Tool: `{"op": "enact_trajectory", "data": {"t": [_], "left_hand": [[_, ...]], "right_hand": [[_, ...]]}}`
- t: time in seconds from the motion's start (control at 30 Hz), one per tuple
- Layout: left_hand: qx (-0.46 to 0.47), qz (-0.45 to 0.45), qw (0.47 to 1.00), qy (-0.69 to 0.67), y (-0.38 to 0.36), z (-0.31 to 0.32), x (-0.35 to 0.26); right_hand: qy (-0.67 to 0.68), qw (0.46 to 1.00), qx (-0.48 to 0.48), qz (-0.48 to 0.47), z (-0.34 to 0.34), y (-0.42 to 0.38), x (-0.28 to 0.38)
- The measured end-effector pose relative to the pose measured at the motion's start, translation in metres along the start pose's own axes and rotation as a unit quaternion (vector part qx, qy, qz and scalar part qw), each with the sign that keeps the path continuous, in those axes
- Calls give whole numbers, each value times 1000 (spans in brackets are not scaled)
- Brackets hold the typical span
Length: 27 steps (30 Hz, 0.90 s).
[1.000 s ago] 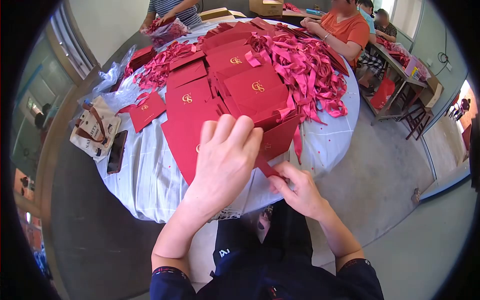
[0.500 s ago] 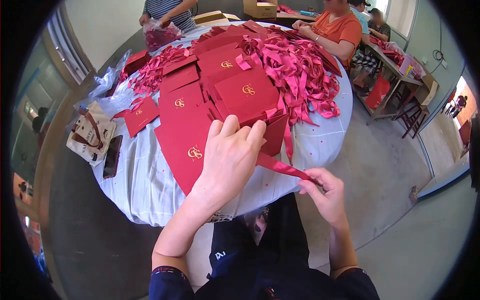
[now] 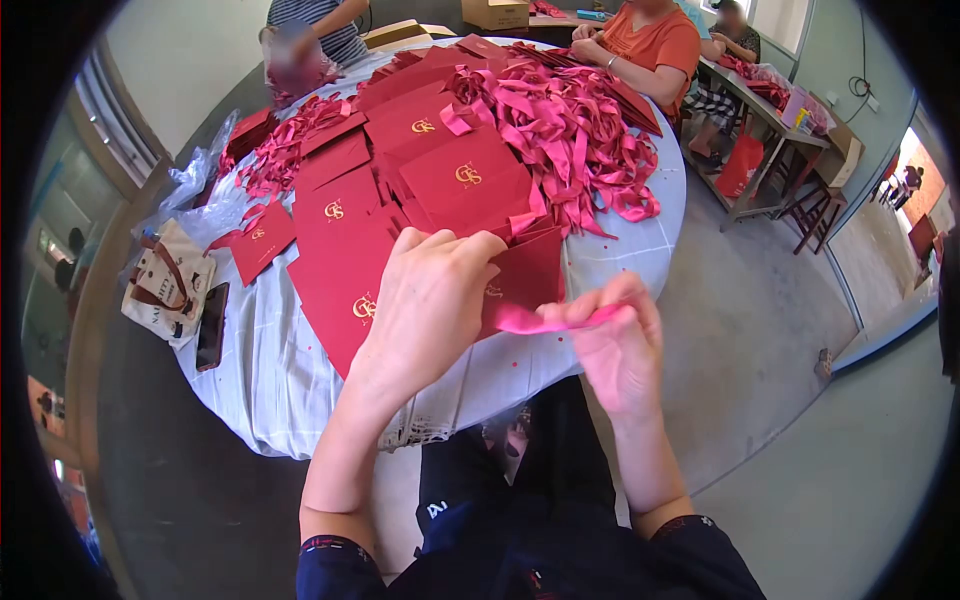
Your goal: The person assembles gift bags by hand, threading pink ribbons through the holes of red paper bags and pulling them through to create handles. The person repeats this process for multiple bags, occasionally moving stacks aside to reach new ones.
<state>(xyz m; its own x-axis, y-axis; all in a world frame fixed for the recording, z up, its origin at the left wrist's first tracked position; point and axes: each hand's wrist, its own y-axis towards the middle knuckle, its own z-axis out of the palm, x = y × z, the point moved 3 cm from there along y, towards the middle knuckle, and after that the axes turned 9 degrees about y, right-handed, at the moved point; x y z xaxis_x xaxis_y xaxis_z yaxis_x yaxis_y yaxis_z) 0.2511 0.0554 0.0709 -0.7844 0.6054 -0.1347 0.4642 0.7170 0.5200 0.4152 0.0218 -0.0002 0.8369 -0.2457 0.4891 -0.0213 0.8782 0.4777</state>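
Observation:
My left hand (image 3: 435, 295) is closed at the near side of the pile, on a flat red paper envelope (image 3: 525, 275); part of a gold logo shows beside the fingers, whose tips are hidden. A red satin ribbon (image 3: 530, 321) runs from beside this hand across to my right hand (image 3: 618, 345), which pinches it near the table's edge. Beyond my hands lie stacked red envelopes (image 3: 470, 180) with gold letters. To their right is a large tangled heap of ribbons (image 3: 570, 140).
The round table has a pale cloth (image 3: 250, 390). On its left are a phone (image 3: 211, 328), a cloth bag (image 3: 168, 280), a small red card (image 3: 262, 243) with ribbon, and clear plastic (image 3: 200, 190). A person in orange (image 3: 655, 50) and one in stripes (image 3: 330, 25) work across the table.
My right hand has risen and turned, bringing the ribbon up and closer to my left hand. The left hand stays closed by the pile; the whole view has shifted slightly.

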Motion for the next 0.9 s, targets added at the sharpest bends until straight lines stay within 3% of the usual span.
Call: {"op": "enact_trajectory", "data": {"t": [0.03, 0.1, 0.17, 0.43, 0.6, 0.9], "left_hand": [[2, 1, 1000, 0, 0, 1, 3], [-15, -20, 999, -34, 0, 4, 10], [-8, -32, 998, -52, -1, 4, 14], [43, -51, 987, -143, 6, 8, 27], [65, -42, 977, -200, 8, 11, 31], [77, -16, 987, -143, 4, 4, 19]], "right_hand": [[26, 999, 21, 36, 1, 2, -5], [10, 999, -27, 42, 2, 7, -16], [-97, 989, -55, 98, -1, 10, -22], [-266, 956, -64, 102, 3, 22, -32], [-300, 945, -84, 99, 5, 24, -32], [-326, 933, -92, 119, 6, 26, -22]]}}
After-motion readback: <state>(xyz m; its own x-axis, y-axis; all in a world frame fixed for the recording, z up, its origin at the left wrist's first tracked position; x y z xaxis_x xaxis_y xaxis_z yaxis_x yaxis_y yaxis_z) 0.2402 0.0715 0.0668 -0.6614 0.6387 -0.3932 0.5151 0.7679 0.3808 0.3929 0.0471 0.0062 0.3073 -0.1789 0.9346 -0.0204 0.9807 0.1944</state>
